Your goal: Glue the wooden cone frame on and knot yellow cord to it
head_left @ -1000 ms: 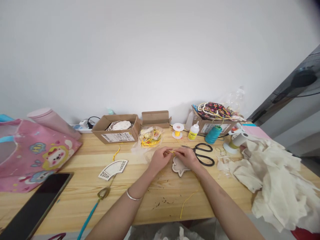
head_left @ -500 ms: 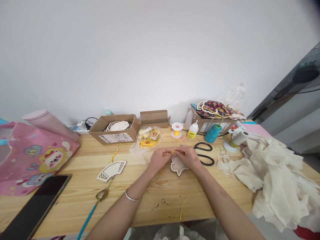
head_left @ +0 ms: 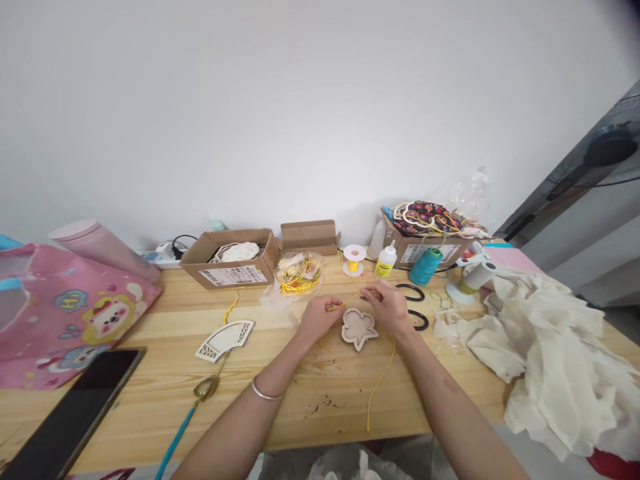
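Between my two hands runs a thin yellow cord [head_left: 352, 300], pinched at both ends. My left hand [head_left: 319, 319] is closed on it, thumb and forefinger together. My right hand [head_left: 387, 307] grips it a little higher, and a loose tail of cord hangs past that wrist toward the table's front edge. Just below the cord lies a flower-shaped wooden piece [head_left: 359, 329] with a raised rim, flat on the table and touched by neither hand as far as I can see. Black-handled scissors [head_left: 419, 320] lie partly hidden behind my right hand.
A fan-shaped wooden pendant [head_left: 225, 341] with a teal tassel lies left, near a phone [head_left: 75, 413] and pink bag [head_left: 75, 313]. Behind stand an open carton [head_left: 233, 275], yellow cord spool [head_left: 354, 260], glue bottle [head_left: 386, 260] and teal thread cone [head_left: 426, 267]. Cream fabric [head_left: 560, 360] heaps right.
My right hand has moved right and slightly up, away from the left, drawing the cord out between them. The flower-shaped piece is now fully uncovered.
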`<state>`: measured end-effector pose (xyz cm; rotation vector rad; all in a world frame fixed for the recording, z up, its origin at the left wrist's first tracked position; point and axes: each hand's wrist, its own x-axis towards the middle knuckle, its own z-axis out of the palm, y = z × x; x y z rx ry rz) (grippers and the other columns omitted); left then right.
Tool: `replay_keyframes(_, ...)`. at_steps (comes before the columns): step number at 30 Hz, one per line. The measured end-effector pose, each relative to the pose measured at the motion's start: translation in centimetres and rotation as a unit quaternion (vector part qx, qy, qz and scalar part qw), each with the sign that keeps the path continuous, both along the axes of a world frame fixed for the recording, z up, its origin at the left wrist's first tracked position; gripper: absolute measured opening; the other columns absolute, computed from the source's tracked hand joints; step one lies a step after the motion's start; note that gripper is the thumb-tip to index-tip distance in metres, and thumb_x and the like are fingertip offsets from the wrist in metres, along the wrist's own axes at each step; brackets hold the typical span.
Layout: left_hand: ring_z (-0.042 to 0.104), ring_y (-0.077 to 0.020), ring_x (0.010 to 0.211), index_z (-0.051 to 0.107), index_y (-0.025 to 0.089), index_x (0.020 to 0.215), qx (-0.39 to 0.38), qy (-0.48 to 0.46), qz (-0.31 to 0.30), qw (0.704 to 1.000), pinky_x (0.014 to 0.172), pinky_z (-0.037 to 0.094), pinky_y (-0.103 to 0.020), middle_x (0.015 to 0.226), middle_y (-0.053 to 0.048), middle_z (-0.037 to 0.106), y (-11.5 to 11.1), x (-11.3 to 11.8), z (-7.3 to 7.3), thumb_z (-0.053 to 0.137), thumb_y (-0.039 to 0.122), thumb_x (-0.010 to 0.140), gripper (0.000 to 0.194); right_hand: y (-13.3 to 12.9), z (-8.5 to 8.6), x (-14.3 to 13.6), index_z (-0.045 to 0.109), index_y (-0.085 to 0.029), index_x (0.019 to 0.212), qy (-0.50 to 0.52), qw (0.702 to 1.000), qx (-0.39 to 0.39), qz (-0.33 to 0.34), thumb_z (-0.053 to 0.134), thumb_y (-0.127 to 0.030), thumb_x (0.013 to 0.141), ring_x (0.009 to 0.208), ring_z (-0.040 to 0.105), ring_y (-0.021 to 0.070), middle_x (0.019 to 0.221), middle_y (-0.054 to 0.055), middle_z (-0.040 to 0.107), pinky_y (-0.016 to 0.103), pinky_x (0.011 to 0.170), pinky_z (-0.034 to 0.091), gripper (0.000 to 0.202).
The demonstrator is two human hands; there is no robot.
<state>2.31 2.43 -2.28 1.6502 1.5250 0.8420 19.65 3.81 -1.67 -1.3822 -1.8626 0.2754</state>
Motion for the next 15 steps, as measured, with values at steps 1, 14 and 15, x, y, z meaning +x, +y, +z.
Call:
replay_keyframes(1, 0.056, -0.0150, 0.063, 0.065, 0.015, 0.075, -0.002, -0.001, -0.001, 1.000, 0.056, 0.041, -0.024, 0.071, -0.003, 0.065, 0.0, 0.0, 0.0, 0.053, 0.035, 0.062, 0.026, 0.0, 0.0, 0.0, 0.061, -0.018, 0.071, 0.012, 1.000, 0.002, 0.001, 0.048, -0.030, 0.076, 0.058, 0.051, 0.0118, 0.066, 0.003, 0.057, 0.021, 0.052, 0.037, 0.018)
replay_keyframes(14, 0.051, -0.0119, 0.054, 0.065, 0.014, 0.075, -0.013, -0.028, -0.020, 0.999, 0.049, 0.036, -0.021, 0.063, -0.001, 0.063, 0.1, -0.1, 0.0, 0.053, 0.038, 0.063, 0.030, -0.5, -0.6, -1.4, 0.062, -0.022, 0.089, -0.008, 0.990, -0.054, 0.131, 0.051, -0.031, 0.075, 0.063, 0.051, 0.0113, 0.077, 0.003, 0.059, 0.022, 0.056, 0.038, 0.020)
replay_keyframes(15, 0.050, -0.0115, 0.053, 0.065, 0.014, 0.076, -0.014, -0.027, -0.021, 0.999, 0.048, 0.035, -0.020, 0.061, 0.000, 0.062, 0.1, -0.1, 0.0, 0.053, 0.040, 0.063, 0.031, -0.5, -0.7, -1.4, 0.063, -0.023, 0.085, -0.021, 0.990, -0.058, 0.129, 0.050, -0.030, 0.076, 0.064, 0.052, 0.0115, 0.075, 0.002, 0.059, 0.022, 0.057, 0.038, 0.018)
